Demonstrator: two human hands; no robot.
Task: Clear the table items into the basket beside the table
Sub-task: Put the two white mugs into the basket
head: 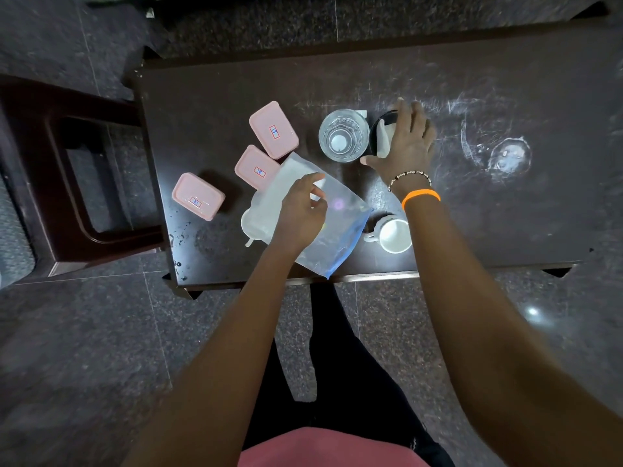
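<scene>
On the dark table [505, 214] lie three pink lidded boxes [273, 129], [257, 167], [198, 196], a clear glass [343, 135], a white mug [392, 234] and a clear zip bag [340, 227] with a blue edge. The bag partly covers a white cup [251, 224]. My left hand [300, 210] hovers over the bag with its fingers loosely curled and nothing held. My right hand [409, 139] reaches over a black bowl [379, 128] that holds a white cloth, with fingers on the far rim and thumb on the near side. No basket is in view.
A dark brown plastic chair [67, 170] stands against the table's left end. The table's right half shows only scratches and water rings [509, 155]. Grey stone floor surrounds the table, and my legs are at its near edge.
</scene>
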